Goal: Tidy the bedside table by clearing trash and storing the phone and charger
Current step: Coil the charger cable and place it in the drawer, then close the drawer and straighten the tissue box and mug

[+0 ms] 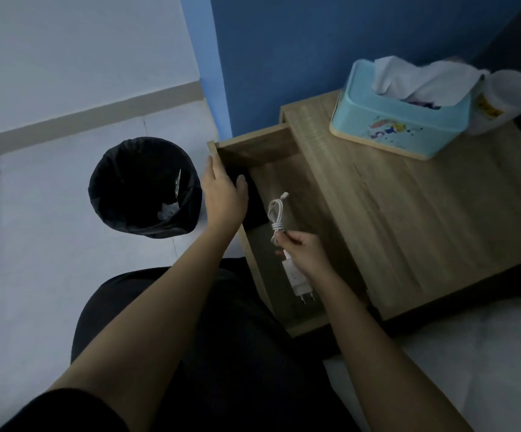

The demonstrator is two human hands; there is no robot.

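Observation:
The wooden bedside table [424, 213] has its drawer [287, 163] pulled out to the left. My left hand [224, 194] rests over a black phone [254, 210] lying inside the drawer, fingers touching its far end. My right hand [302, 251] is inside the drawer, closed on a white charger [296, 279]; its coiled white cable [276, 213] sticks up from my fingers and the plug pins point toward me. A black-lined trash bin [143, 188] stands on the floor to the left with bits of trash [168, 210] in it.
A light blue tissue box [402, 123] with tissues sticking out sits at the back of the tabletop, with a white plastic container [502, 101] beside it. A blue wall [315, 57] rises behind. White bedding [471, 369] lies at the lower right. My dark-clothed lap is below.

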